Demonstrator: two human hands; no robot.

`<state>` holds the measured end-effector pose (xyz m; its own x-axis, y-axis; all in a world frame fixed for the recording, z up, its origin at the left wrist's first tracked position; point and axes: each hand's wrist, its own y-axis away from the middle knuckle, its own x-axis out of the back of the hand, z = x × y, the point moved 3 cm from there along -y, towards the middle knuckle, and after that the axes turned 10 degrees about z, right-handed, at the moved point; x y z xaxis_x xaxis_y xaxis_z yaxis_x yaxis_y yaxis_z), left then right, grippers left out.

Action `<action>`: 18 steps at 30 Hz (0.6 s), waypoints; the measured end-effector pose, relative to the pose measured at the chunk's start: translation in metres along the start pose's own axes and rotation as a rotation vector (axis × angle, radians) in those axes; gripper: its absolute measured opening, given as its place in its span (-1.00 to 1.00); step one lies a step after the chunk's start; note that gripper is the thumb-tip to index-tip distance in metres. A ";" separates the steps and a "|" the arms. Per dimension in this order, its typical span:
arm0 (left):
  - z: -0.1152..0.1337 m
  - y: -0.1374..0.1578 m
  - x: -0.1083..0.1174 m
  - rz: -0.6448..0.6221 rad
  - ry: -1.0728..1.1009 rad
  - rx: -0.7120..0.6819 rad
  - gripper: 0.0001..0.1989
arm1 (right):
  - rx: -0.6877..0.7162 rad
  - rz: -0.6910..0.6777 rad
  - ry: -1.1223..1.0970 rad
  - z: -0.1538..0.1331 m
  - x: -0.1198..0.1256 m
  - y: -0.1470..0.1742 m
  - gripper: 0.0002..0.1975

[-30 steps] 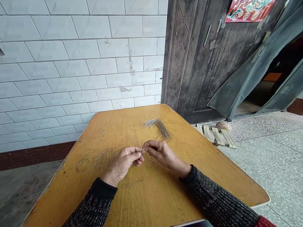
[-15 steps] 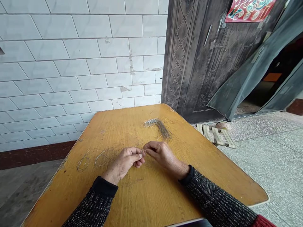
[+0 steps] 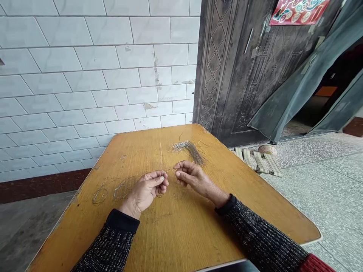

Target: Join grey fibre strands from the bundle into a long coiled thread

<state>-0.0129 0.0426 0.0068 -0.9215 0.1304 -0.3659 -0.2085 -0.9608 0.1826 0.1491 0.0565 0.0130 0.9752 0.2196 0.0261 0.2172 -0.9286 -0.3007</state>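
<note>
Two bare hands are raised over a wood-grained table with rounded corners. Leftmost on it, at least two thin, round wire coils lie loosely. Next, the left hand pinches one fine, slightly kinked wire upright between thumb and fingers. Farther back, one bent bundle of wires, silvery to dull grey, splays its ends. Before it, the right hand has its fingertips near together; whether they grip a strand, I cannot tell. Rightmost, four striped webbing strips show above speckled floor.
</note>
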 end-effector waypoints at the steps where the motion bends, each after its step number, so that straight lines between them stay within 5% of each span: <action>1: 0.001 -0.001 0.001 0.024 0.021 -0.018 -0.83 | -0.051 -0.005 -0.037 0.001 -0.001 0.000 -0.69; 8: -0.002 -0.002 0.001 0.062 0.038 -0.086 -0.86 | -0.197 -0.172 -0.322 0.008 -0.013 0.005 -0.66; 13: -0.002 -0.003 0.001 0.038 0.083 -0.023 -0.88 | -0.299 -0.104 -0.520 0.014 -0.019 0.006 -0.69; 18: -0.001 -0.002 0.001 0.036 0.127 0.011 -0.91 | -0.260 -0.111 -0.566 0.009 -0.015 0.006 -0.74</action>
<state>-0.0129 0.0445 0.0047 -0.8793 0.0635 -0.4720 -0.1805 -0.9616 0.2069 0.1353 0.0498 0.0025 0.7885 0.3768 -0.4861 0.3880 -0.9180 -0.0822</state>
